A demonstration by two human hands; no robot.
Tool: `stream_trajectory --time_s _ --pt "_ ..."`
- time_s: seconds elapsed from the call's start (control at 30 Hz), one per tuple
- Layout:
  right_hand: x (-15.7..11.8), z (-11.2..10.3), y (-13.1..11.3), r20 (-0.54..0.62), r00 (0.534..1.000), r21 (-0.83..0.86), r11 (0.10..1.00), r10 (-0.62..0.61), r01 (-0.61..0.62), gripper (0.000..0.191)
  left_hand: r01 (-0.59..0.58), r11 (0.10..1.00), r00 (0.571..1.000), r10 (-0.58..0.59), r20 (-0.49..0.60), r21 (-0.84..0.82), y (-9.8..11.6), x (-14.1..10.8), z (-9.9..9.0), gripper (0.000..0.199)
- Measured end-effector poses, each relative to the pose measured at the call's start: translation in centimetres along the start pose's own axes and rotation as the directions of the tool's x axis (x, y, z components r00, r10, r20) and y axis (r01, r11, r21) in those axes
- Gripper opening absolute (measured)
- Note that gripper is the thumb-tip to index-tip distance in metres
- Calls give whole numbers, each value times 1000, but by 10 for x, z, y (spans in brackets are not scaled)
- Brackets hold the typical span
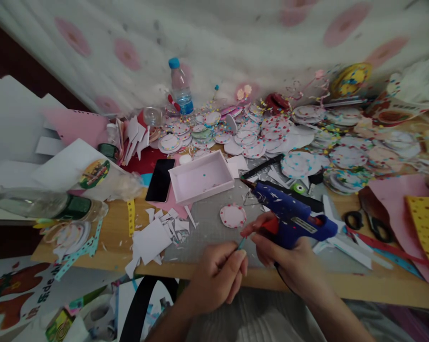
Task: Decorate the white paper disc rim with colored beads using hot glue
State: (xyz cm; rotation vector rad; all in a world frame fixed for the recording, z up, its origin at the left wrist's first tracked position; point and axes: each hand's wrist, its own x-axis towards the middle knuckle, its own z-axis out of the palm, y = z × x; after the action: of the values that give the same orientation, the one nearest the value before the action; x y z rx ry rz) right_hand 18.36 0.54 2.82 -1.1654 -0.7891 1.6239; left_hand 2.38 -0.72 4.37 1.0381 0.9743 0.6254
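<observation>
In the head view, the left hand (219,273) is closed in a fist near the desk's front edge, thumb on top, gripping a thin teal stick (241,243) whose tip points up toward the other hand. The right hand (292,261) curls around the handle of a blue glue gun (289,213), while its thumb and forefinger reach forward to the stick's tip, beside a tiny red bit (too small to tell whether it is pinched or merely touching). That split grip probably lets the fingertips do fine work without the gun being set down, and the nozzle slants up and left, away from them, likely to spare the skin. Just beyond the fingertips, a small round disc (233,215) lies flat on the grey mat (203,232), presumably kept near for easy reach; it looks pale pinkish white, with little red dots spaced around its rim and a plain middle. Behind it stands an open pale pink box (207,194), shallow and rectangular, with a lone teal dot inside. White paper scraps (152,240) lie to the left, and larger dotted discs (300,164) are heaped toward the back.
</observation>
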Motion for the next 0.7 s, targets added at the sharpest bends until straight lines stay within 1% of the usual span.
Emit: stream_trajectory --time_s 0.1,0.23,0.43,0.53,0.7 --pt "0 -2 -2 3 1000 -28 1000 -10 10 26 3 1000 1000 -3 8 31 -1 2 3 45" --pt "0 -1 -5 -62 998 -119 993 -4 -3 28 13 998 1000 -13 7 55 -6 3 6 43" --pt "1 0 -9 -130 992 -170 985 -7 -15 35 27 996 1000 -28 8 87 -8 4 4 42" --pt "2 -1 -9 -130 992 -177 984 -2 -21 35 33 995 999 -34 7 96 -9 5 2 41" --pt "5 -2 -6 -99 995 -150 988 11 -26 35 30 995 999 -31 8 95 -10 6 1 39"
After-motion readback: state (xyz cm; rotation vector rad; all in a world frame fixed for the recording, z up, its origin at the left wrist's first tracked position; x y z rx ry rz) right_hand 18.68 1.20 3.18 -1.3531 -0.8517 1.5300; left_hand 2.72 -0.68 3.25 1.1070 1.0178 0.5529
